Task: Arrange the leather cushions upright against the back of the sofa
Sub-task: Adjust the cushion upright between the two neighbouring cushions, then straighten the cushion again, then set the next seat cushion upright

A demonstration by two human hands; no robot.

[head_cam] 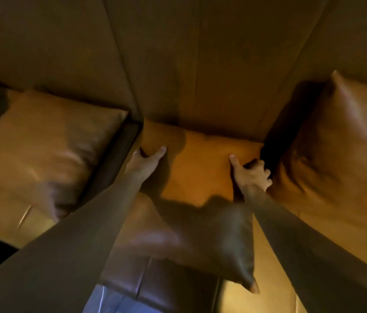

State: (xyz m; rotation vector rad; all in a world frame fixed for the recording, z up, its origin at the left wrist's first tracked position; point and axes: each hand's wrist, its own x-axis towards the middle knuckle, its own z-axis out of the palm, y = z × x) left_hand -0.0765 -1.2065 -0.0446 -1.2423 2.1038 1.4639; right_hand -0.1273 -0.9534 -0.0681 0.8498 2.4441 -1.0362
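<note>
Nearest, below both wrists: a leather cushion (200, 240) lying tilted on the sofa seat (272, 245). Both hands grip the middle cushion (200, 168) by its side edges. Left hand (144, 161): thumb on the face, fingers curled round the left edge. Right hand (251, 173): thumb on the face, fingers wrapped round the right edge. Its top edge meets the sofa back (200, 75) beyond the fingertips. Left cushion (47, 145) outside the left fingers; right cushion (336, 159) just beside the right knuckles, leaning on the back.
</note>
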